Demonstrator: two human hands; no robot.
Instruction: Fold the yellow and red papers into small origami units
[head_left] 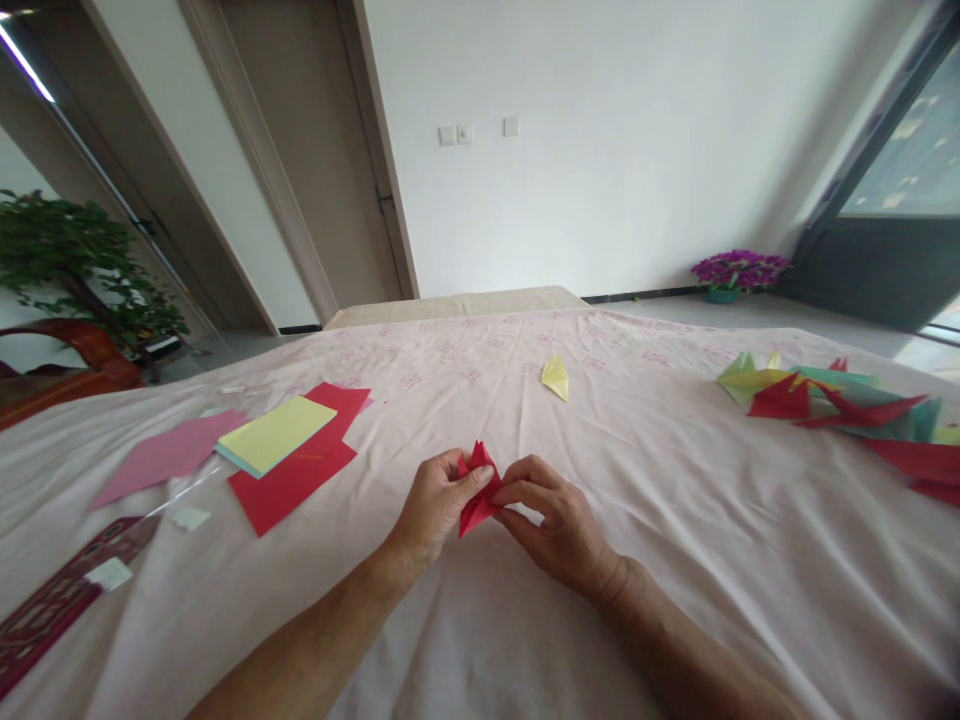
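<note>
Between my two hands is a small piece of folded red paper [475, 514] with pointed tips at the top and bottom. My left hand [439, 497] grips its left side, the thumb lying across the front. On the right edge, my right hand [559, 515] pinches the paper between thumb and fingers. Parts of the folds are hidden behind the fingers. Farther out on the cloth, a folded yellow paper piece [556, 379] lies by itself.
Red sheets [289, 490], a yellow sheet stack [277, 434] and a pink sheet [169, 455] lie left on the pale tablecloth [420, 400]. Several folded paper shapes [780, 398] are heaped at the right. A dark red patterned packet [56, 595] rests near the left edge.
</note>
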